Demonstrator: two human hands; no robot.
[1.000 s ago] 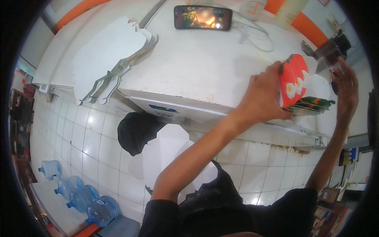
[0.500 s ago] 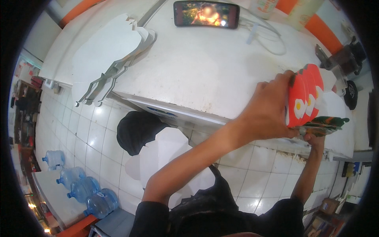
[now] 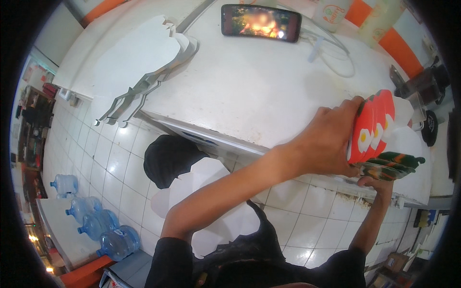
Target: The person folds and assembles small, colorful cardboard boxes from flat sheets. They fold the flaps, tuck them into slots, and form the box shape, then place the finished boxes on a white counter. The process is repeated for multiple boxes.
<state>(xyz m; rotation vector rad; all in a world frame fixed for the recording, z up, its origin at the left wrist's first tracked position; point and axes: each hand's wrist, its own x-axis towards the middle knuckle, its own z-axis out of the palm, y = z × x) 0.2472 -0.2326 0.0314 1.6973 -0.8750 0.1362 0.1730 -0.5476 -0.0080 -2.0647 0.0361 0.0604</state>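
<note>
At the table's right end I hold a nested stack of printed cardboard food boxes [image 3: 373,129], red with fried-egg pictures on one side and dark green on another. My left hand [image 3: 331,137] is wrapped round the red side, its fingertips over the top edge. Below the green panels, my right hand [image 3: 380,184] grips the stack from underneath; most of its fingers are hidden. White unfolded carton blanks [image 3: 225,225] lie on my lap beneath my left forearm. More flat white blanks [image 3: 134,67] are piled on the table's left, jutting past its front edge.
A phone [image 3: 260,22] with a lit screen stands at the back of the white table [image 3: 230,86], a pale cable beside it. Cups [image 3: 331,14] are at the far right. Large blue water bottles [image 3: 117,242] are at the lower left. A black rounded thing [image 3: 173,158] sits below the table edge.
The box stack and both hands sit slightly lower in the picture, with the green panels a little more spread. The whole view has shifted slightly; both hands keep their hold.
</note>
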